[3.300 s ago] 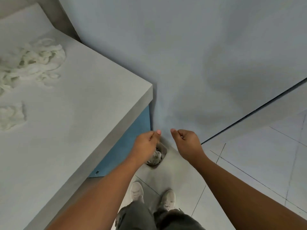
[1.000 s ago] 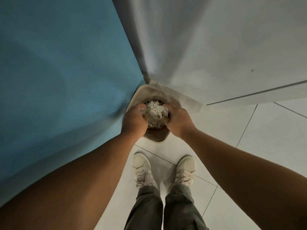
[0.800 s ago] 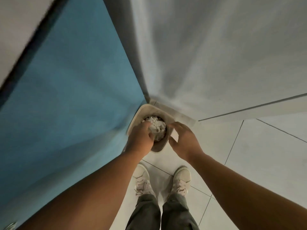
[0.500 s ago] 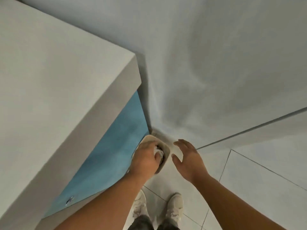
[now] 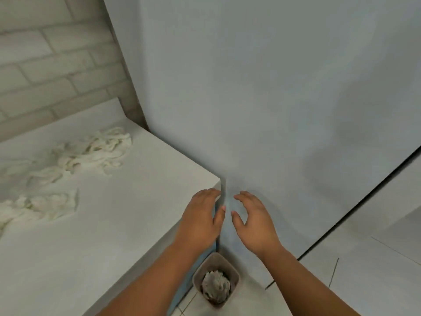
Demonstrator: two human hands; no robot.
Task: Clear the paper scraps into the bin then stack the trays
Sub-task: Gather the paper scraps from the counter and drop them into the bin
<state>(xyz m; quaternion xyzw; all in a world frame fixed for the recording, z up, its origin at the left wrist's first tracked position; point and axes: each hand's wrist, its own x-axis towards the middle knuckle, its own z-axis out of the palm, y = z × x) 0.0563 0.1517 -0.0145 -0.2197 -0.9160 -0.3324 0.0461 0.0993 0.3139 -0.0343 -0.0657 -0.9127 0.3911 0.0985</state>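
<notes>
Above the bin (image 5: pixel 233 275) the left hand (image 5: pixel 200 221) and right hand (image 5: pixel 254 221) hang open, fingers relaxed, holding nothing. Scraps (image 5: pixel 215 286) fill the bin; more lie on the table (image 5: pixel 114 224) at left.

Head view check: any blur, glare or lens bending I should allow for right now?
Head view: even, dim light, no glare; paper scraps at left look smeared; left hand, right hand and bin read clearer; wide-angle lens splays the table edge.

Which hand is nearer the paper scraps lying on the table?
Left. The left hand is at the table corner, with the paper scraps off to its left. The right hand is past the table edge, before the wall.
</notes>
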